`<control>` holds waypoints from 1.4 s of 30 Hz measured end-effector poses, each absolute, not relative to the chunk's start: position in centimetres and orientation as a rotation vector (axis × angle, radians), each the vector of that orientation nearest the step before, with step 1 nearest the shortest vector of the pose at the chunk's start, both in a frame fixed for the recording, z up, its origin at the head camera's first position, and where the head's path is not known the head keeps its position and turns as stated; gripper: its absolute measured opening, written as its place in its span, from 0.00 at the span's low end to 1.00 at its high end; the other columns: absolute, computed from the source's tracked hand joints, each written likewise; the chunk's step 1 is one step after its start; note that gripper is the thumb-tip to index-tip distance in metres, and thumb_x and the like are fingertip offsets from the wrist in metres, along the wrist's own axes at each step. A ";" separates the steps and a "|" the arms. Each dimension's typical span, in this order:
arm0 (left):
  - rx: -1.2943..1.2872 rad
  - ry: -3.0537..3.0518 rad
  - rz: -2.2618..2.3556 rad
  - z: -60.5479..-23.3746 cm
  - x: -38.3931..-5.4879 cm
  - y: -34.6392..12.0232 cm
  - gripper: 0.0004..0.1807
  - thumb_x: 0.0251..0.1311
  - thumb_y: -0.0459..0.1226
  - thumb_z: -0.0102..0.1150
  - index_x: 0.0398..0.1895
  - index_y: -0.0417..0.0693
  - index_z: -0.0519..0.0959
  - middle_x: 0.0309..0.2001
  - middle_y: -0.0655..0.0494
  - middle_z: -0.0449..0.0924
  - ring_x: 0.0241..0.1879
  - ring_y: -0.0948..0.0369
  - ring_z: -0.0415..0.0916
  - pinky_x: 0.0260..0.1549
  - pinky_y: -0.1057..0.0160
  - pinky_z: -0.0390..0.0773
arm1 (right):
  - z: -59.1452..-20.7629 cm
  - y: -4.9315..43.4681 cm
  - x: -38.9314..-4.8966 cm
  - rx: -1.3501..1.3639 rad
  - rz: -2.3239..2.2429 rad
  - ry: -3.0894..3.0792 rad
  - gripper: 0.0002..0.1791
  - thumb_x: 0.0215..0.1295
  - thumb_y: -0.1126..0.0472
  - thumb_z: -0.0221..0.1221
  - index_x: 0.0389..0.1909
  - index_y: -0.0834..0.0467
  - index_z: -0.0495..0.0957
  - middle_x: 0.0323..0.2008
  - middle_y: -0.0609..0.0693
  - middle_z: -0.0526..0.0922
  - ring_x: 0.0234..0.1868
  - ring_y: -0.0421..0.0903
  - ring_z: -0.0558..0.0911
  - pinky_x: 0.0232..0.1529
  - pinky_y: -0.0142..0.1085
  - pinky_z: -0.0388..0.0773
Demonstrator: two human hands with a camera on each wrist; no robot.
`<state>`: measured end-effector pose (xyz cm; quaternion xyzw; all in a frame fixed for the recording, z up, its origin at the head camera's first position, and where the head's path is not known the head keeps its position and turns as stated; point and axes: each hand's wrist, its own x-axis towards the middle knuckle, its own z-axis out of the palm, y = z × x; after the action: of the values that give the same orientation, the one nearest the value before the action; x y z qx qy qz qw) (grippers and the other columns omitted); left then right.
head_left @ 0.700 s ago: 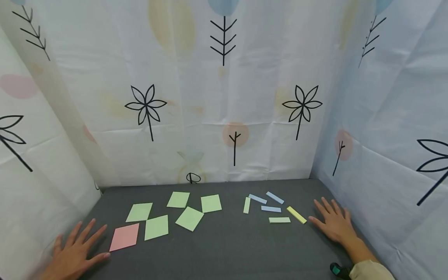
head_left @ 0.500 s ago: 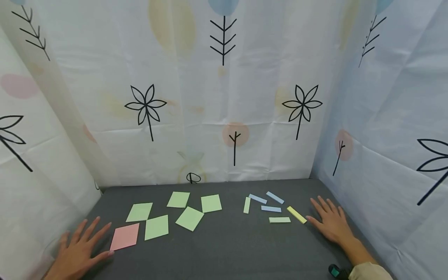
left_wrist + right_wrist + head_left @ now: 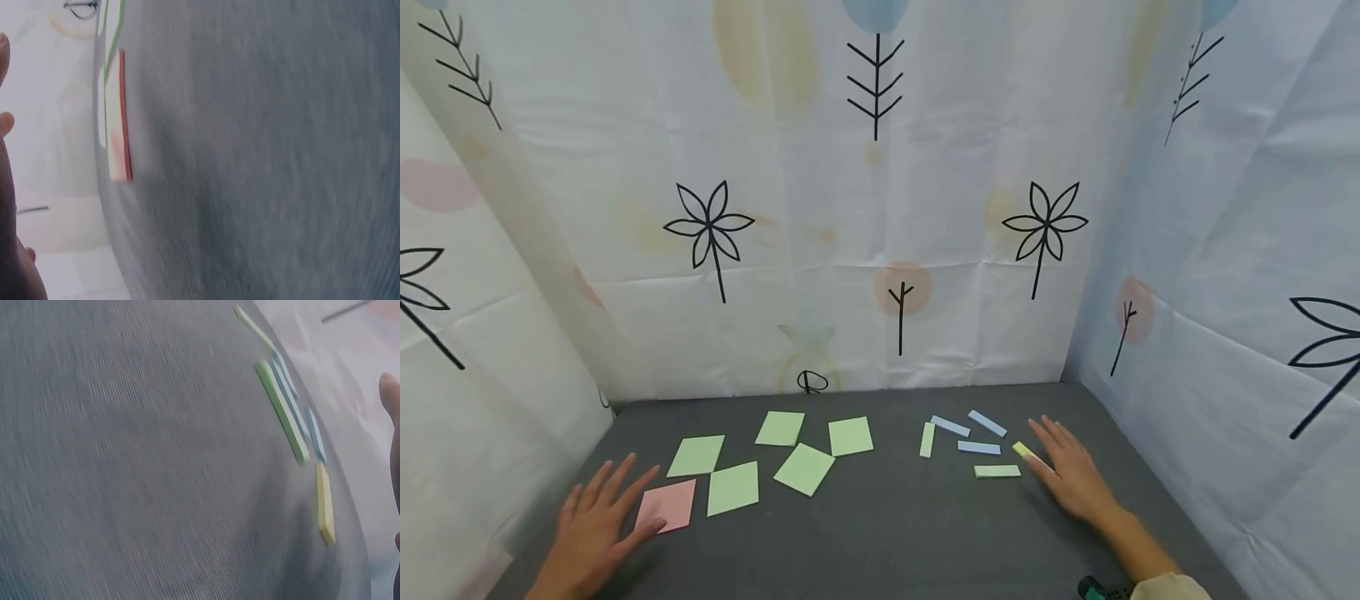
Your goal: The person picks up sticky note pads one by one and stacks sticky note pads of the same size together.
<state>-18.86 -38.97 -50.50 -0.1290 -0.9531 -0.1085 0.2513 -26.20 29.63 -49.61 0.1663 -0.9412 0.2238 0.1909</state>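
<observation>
On the dark table at left lies a pink square pad of sticky notes [image 3: 668, 502], its thickness showing as a red edge in the left wrist view. My left hand [image 3: 593, 533] is spread beside it, the thumb overlapping its near corner. Several light green square pads [image 3: 733, 488] lie behind and to the right of it. On the other side, my right hand [image 3: 1072, 477] has its fingers extended and partly covers a narrow yellow pad [image 3: 325, 505]. Close to that hand are narrow green pads [image 3: 997, 472] and narrow blue pads [image 3: 979, 447]. Neither hand holds anything.
The dark grey tabletop [image 3: 880, 542] stretches between the two groups. White printed cloth [image 3: 850, 333] stands behind the table and along both sides. A dark wrist device [image 3: 1093, 588] and a pale sleeve show at the lower right.
Both hands have moved inward. The left thumb has come over the pink pad's corner, and the right hand has shifted left over the yellow pad. The pads lie as before.
</observation>
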 end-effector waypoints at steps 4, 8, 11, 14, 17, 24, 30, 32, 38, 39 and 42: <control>-0.363 -2.554 -0.362 -50.0 -18.9 -37.3 0.38 0.57 0.48 0.65 0.71 0.57 0.65 0.74 0.44 0.52 0.73 0.42 0.41 0.58 0.27 0.43 | -49.6 27.9 -26.0 0.524 0.679 -2.600 0.31 0.70 0.52 0.57 0.69 0.62 0.65 0.68 0.66 0.63 0.68 0.69 0.58 0.59 0.67 0.55; -0.369 -2.533 -0.449 -49.4 -18.9 -35.7 0.36 0.58 0.45 0.65 0.71 0.55 0.66 0.73 0.42 0.54 0.70 0.38 0.47 0.49 0.26 0.54 | -49.6 26.3 -25.9 0.581 0.735 -2.552 0.31 0.70 0.54 0.57 0.70 0.61 0.64 0.68 0.64 0.63 0.68 0.68 0.59 0.59 0.67 0.56; -0.385 -2.513 -0.533 -49.1 -18.8 -34.7 0.34 0.60 0.42 0.63 0.71 0.55 0.66 0.73 0.41 0.54 0.68 0.36 0.49 0.56 0.27 0.49 | -49.4 25.0 -25.9 0.630 0.789 -2.509 0.31 0.69 0.56 0.58 0.70 0.62 0.64 0.68 0.64 0.63 0.67 0.67 0.60 0.58 0.66 0.58; -0.415 -2.477 -0.647 -49.0 -18.8 -33.7 0.33 0.62 0.38 0.62 0.71 0.51 0.66 0.72 0.39 0.53 0.67 0.34 0.50 0.64 0.35 0.43 | -49.4 23.8 -26.0 0.685 0.861 -2.456 0.30 0.68 0.59 0.59 0.69 0.63 0.65 0.68 0.63 0.64 0.66 0.67 0.62 0.57 0.65 0.60; -0.406 -2.460 -0.775 -48.8 -18.6 -32.6 0.30 0.64 0.37 0.59 0.70 0.48 0.66 0.72 0.38 0.53 0.66 0.33 0.51 0.63 0.34 0.43 | -49.5 22.5 -26.2 0.710 0.919 -2.402 0.30 0.66 0.62 0.60 0.67 0.64 0.66 0.67 0.62 0.66 0.65 0.65 0.65 0.57 0.60 0.62; -0.338 -2.387 -1.053 -48.3 -18.3 -29.6 0.26 0.69 0.33 0.52 0.69 0.42 0.66 0.70 0.34 0.55 0.71 0.51 0.49 0.68 0.53 0.47 | -49.9 19.7 -26.4 0.728 1.022 -2.293 0.28 0.64 0.65 0.62 0.64 0.64 0.70 0.62 0.61 0.73 0.62 0.58 0.72 0.61 0.31 0.64; -0.283 -2.370 -1.169 -48.4 -18.0 -27.4 0.22 0.72 0.34 0.48 0.68 0.40 0.66 0.69 0.35 0.58 0.61 0.85 0.49 0.49 0.85 0.56 | -50.1 16.9 -26.8 0.767 1.196 -2.264 0.24 0.66 0.66 0.60 0.63 0.65 0.71 0.58 0.59 0.76 0.58 0.58 0.76 0.54 0.45 0.75; -0.264 -2.377 -1.205 -48.6 -17.9 -26.7 0.22 0.73 0.34 0.47 0.67 0.39 0.66 0.68 0.36 0.59 0.60 0.85 0.50 0.48 0.86 0.57 | -50.3 16.1 -27.0 0.780 1.259 -2.258 0.23 0.67 0.66 0.59 0.62 0.67 0.71 0.57 0.60 0.77 0.57 0.59 0.76 0.52 0.49 0.75; -0.132 -2.466 -1.317 -49.0 -17.3 -25.1 0.23 0.76 0.39 0.42 0.69 0.39 0.64 0.66 0.40 0.62 0.61 0.61 0.62 0.54 0.69 0.69 | -50.6 13.3 -27.0 0.778 1.407 -2.262 0.21 0.66 0.68 0.59 0.59 0.68 0.74 0.56 0.62 0.78 0.54 0.61 0.78 0.51 0.50 0.75; -0.099 -2.481 -1.337 -49.0 -17.2 -24.9 0.23 0.77 0.40 0.40 0.69 0.40 0.63 0.66 0.40 0.63 0.61 0.59 0.64 0.53 0.67 0.71 | -50.6 12.9 -27.0 0.772 1.439 -2.265 0.21 0.66 0.68 0.59 0.59 0.68 0.74 0.55 0.61 0.79 0.54 0.60 0.79 0.52 0.49 0.75; -0.027 -2.470 -1.427 -48.9 -16.9 -24.1 0.24 0.77 0.42 0.38 0.69 0.39 0.63 0.66 0.38 0.63 0.57 0.66 0.69 0.50 0.66 0.74 | -50.7 11.5 -26.9 0.750 1.545 -2.273 0.21 0.66 0.67 0.59 0.59 0.67 0.73 0.55 0.62 0.78 0.54 0.60 0.79 0.53 0.47 0.75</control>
<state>-16.91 -24.13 -48.95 -0.0094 -0.8568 -0.4950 0.1442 -26.91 11.52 -50.72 0.2603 -0.7894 0.5364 0.1458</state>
